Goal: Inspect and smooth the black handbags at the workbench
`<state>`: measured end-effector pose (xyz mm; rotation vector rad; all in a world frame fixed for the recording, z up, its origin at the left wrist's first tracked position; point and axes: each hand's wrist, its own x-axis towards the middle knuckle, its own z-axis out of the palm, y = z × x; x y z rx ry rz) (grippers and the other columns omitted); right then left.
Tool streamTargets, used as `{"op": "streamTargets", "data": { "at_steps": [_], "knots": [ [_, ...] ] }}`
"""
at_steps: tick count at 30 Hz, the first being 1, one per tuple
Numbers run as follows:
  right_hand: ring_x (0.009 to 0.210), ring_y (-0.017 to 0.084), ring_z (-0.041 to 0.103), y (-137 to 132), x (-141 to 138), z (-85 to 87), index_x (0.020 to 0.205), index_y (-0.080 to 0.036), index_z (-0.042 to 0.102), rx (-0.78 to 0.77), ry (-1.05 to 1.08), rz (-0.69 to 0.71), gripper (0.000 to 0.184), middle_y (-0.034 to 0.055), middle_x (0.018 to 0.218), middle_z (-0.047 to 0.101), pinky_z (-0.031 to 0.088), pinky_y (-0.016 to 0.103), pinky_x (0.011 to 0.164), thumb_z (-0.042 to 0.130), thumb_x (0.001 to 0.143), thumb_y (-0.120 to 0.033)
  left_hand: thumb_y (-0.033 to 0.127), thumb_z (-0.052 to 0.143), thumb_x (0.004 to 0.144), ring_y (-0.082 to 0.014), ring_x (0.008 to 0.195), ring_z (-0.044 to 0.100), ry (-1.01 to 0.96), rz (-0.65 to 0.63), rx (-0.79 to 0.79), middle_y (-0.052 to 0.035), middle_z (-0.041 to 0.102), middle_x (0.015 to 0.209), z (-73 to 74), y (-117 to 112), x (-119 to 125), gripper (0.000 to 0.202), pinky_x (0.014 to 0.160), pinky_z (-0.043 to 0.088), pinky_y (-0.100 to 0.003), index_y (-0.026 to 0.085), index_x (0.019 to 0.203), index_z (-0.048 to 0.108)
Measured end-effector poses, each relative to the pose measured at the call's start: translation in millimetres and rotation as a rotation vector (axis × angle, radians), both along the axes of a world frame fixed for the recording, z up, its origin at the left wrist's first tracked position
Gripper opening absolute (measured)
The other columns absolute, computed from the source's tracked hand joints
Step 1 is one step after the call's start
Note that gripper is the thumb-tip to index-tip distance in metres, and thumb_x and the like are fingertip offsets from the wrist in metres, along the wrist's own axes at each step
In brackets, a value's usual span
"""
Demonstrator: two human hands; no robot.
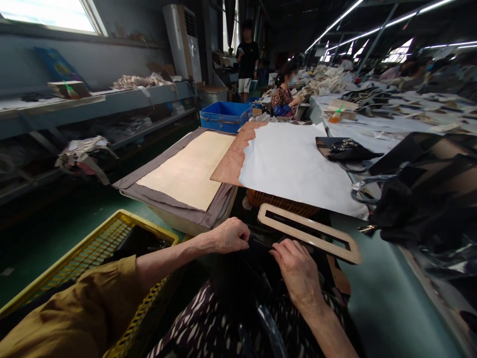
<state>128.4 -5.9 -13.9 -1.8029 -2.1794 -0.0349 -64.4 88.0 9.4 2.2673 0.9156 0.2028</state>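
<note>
Lying just on the near side of the slotted wooden frame (309, 237), a black pliable piece (236, 271) is pinched at its far edge by the fingertips of the left hand (228, 236) and right hand (297, 267); seemingly soft and light, it is best gripped there.

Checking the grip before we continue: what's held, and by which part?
The left hand and right hand pinch a black piece by its far edge.

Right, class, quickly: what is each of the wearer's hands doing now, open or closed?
Left hand: closed, pinching black material.
Right hand: closed, fingers curled on the same black material.
</note>
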Motion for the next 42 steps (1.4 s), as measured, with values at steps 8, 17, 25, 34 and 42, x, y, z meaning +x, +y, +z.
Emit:
{"op": "streamTargets", "data": {
  "at_steps": [8,17,25,34,42],
  "knots": [
    [0.074,0.019,0.052,10,-17,0.9,0.086,-0.020,0.062,-0.024,-0.011,0.027,0.013,0.0021,0.074,0.059,0.034,0.031,0.067,0.049,0.084,-0.018,0.016,0.060,0.062,-0.0068,0.053,0.043,-0.012,0.013,0.009,0.0040,0.052,0.055,-3.0,-1,0,0.005,0.051,0.029,-0.019,0.014,0.058,0.059],
    [0.065,0.012,0.058,18,-22,0.8,0.082,-0.023,0.060,-0.105,0.112,0.029,0.011,-0.0036,0.072,0.064,0.033,0.024,0.056,0.050,0.085,-0.019,0.023,0.071,0.064,-0.0092,0.069,0.052,-0.138,-0.229,-0.082,0.0000,0.058,0.082,-1.8,5,-5,0.016,0.065,0.039,-0.018,0.013,0.063,0.059],
    [0.062,0.012,0.058,13,-22,6.1,0.078,-0.022,0.058,-0.125,0.151,0.023,0.015,-0.0023,0.071,0.064,0.032,0.023,0.054,0.046,0.086,-0.021,0.007,0.059,0.066,-0.0157,0.104,0.048,-0.276,-0.317,-0.297,-0.0021,0.048,0.116,11.6,1,-22,0.028,0.093,0.034,-0.024,0.018,0.092,0.060],
    [0.067,0.013,0.061,17,-21,2.1,0.081,-0.023,0.058,-0.146,0.124,0.021,0.010,-0.0037,0.074,0.065,0.034,0.023,0.055,0.049,0.086,-0.024,0.002,0.041,0.055,-0.0103,0.069,0.052,-0.073,0.015,-0.375,0.0027,0.059,0.084,4.0,-5,-28,0.055,0.051,0.035,-0.017,0.019,0.107,0.047],
    [0.055,0.019,0.060,9,-41,38.7,0.070,-0.023,0.050,-0.111,-0.002,-0.097,0.019,-0.0020,0.058,0.061,0.026,0.028,0.048,0.044,0.087,-0.028,0.003,0.046,0.057,-0.0125,0.077,0.053,0.048,-0.167,-0.301,0.0036,0.062,0.079,18.2,57,-29,0.043,0.067,0.039,-0.019,0.018,0.093,0.063]
  ]
}}
